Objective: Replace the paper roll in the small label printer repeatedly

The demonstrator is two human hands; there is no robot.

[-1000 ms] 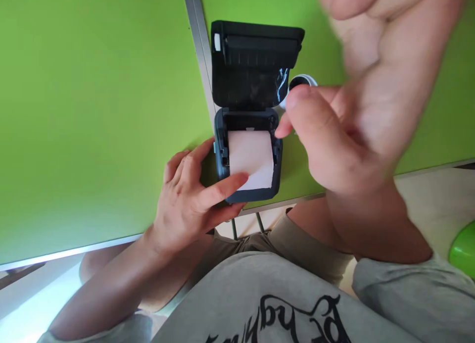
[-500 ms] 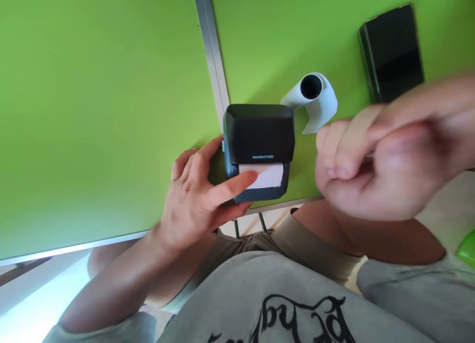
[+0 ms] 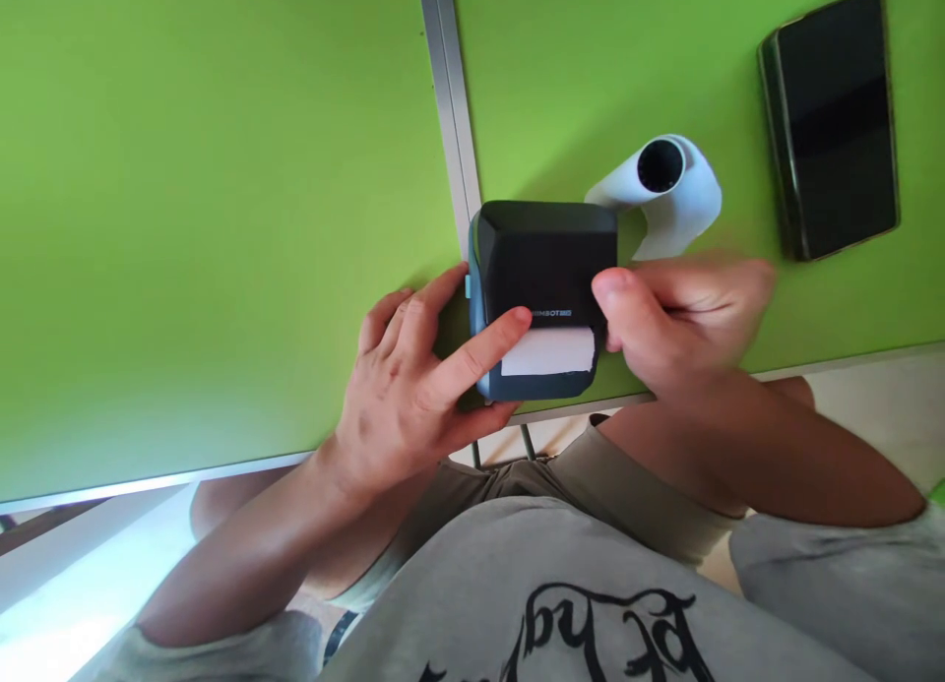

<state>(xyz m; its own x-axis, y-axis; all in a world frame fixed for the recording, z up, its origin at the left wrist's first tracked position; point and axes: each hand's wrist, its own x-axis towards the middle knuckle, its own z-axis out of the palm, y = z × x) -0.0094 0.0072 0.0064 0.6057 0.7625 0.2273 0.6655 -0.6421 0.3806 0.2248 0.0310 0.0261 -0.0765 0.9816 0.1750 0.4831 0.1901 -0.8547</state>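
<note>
A dark label printer (image 3: 550, 259) marked "NIIMBOT" sits at the table's front edge, its black lid down. A strip of white label paper (image 3: 550, 351) lies across its front slot. My left hand (image 3: 409, 387) holds the printer from the left, the index finger stretched over the lid's lower edge and the thumb at the front. Against the printer's right side, my right hand (image 3: 675, 318) is closed with its fingers curled and the thumb at the lid's edge; it is slightly blurred and its inner fingers are hidden.
Behind the printer stands a partly unwound white label roll (image 3: 627, 182) with a black core. A black phone (image 3: 834, 126) rests on something dark at the right. A metal strip (image 3: 447, 92) divides the green table (image 3: 221, 219), whose front edge runs just above my lap.
My right hand has come left and in to the printer's right side. My left index finger has lifted from the label paper up to the lid. The whole view has shifted slightly.
</note>
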